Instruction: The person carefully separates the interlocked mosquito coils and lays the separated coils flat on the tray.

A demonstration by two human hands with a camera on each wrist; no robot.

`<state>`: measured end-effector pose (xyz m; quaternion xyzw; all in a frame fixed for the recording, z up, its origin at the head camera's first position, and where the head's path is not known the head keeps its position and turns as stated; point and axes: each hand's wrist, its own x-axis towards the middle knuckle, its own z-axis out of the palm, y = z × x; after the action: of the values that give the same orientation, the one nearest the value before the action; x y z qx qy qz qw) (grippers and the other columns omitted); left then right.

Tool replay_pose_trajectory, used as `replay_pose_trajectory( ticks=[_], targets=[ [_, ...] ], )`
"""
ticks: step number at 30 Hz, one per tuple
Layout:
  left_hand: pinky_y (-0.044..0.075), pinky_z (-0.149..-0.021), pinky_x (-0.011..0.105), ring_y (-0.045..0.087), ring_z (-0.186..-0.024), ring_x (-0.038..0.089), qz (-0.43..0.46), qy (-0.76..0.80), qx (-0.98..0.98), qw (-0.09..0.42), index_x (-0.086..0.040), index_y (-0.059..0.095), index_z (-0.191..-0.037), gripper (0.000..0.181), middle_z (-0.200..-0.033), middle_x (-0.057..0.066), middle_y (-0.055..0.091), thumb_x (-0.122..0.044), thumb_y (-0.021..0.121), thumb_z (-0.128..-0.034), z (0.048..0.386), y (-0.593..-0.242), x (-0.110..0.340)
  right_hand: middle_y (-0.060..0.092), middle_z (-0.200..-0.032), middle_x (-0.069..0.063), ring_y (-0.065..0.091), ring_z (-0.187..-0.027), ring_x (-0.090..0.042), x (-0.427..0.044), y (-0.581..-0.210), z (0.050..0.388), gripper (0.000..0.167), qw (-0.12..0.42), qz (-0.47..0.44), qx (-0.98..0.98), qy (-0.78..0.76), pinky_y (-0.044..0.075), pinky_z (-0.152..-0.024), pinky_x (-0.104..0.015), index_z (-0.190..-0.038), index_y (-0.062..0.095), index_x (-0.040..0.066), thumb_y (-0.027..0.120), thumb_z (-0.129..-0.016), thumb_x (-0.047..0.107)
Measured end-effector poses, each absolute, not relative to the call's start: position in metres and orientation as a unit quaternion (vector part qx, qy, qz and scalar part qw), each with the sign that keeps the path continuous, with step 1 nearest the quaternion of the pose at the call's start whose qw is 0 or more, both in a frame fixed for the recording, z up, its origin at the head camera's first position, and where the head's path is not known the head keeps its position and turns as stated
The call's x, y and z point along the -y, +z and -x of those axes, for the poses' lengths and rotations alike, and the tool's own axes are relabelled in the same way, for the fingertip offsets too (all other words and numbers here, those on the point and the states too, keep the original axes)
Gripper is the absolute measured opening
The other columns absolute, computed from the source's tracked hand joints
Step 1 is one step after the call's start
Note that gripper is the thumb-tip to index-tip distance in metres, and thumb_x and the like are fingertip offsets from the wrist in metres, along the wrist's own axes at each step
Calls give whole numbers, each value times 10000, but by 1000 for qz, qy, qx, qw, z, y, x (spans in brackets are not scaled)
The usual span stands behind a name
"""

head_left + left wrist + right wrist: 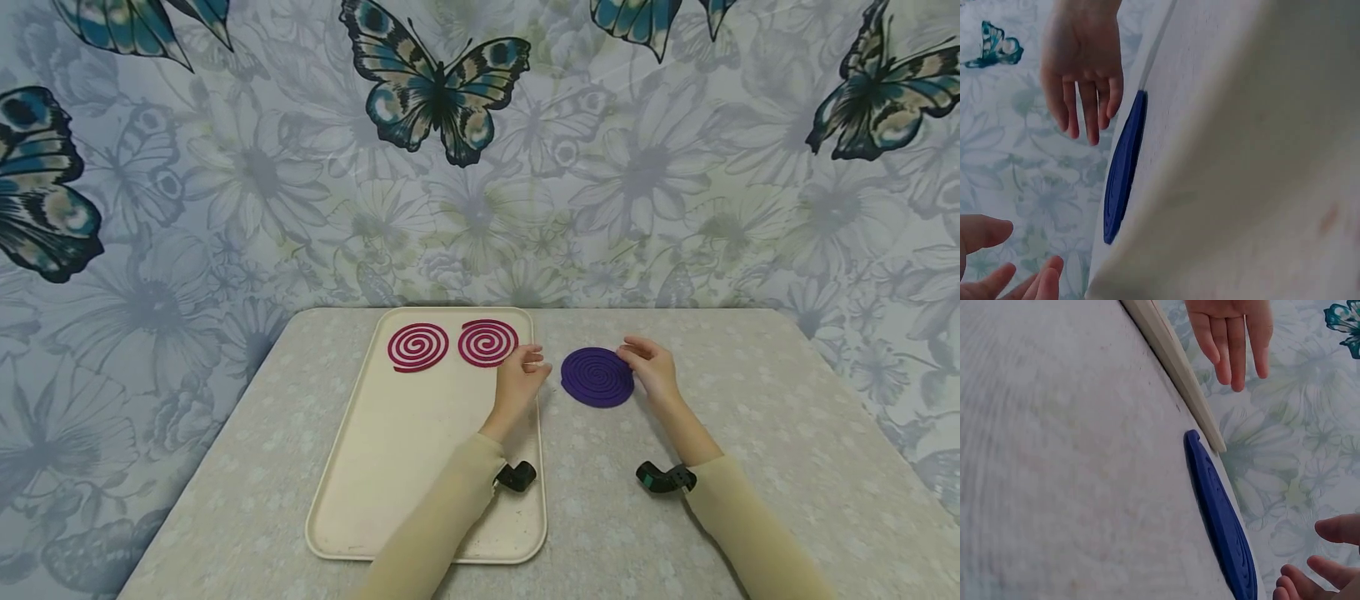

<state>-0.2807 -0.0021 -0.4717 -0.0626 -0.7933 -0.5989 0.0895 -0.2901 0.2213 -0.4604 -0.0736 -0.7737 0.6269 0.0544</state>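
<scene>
Sleeves (438,518) nearest, our left hand (519,382) and right hand (654,371), both loosely spread, flanked the purple coil (597,377) toward the far edge of the surface (780,392), where we judged even, two-sided support best.

a flat, round purple spiral (597,377) is lying on the table (757,375), just right of the tray (382,467), its coils winding tightly, its outer end apparently sitting left.
</scene>
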Motion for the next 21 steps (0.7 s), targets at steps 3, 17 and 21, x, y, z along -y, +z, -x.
replay_pose_trajectory(
  ticks=[3, 17, 21],
  targets=[
    [576, -818, 325, 663, -1041, 297, 49, -604, 794, 38, 14, 524, -1294, 472, -1234, 235, 609, -116, 668, -863, 277, -473, -7, 675, -1110, -83, 514, -814, 107, -224, -465, 293, 463, 53, 81, 795, 599, 440, -752, -101, -1339, 498, -41, 593, -928, 149],
    [444, -1053, 427, 473, -1309, 359, 98, -554, 821, -95, -34, 372, -1425, 652, -1420, 281, 435, -244, 665, -882, 264, -472, -20, 551, -1288, -294, 534, -1188, -342, -226, -481, 296, 427, 36, 76, 838, 539, 406, -808, -99, -1323, 504, -63, 554, -945, 128],
    [450, -1049, 425, 487, -1300, 340, 107, -549, 824, -85, -38, 400, -1412, 625, -1415, 248, 464, -237, 667, -884, 261, -474, -23, 580, -1210, -282, 559, -1058, -252, -225, -481, 296, 420, 40, 83, 834, 544, 379, -711, -39, -1294, 524, -72, 592, -916, 99]
  ],
)
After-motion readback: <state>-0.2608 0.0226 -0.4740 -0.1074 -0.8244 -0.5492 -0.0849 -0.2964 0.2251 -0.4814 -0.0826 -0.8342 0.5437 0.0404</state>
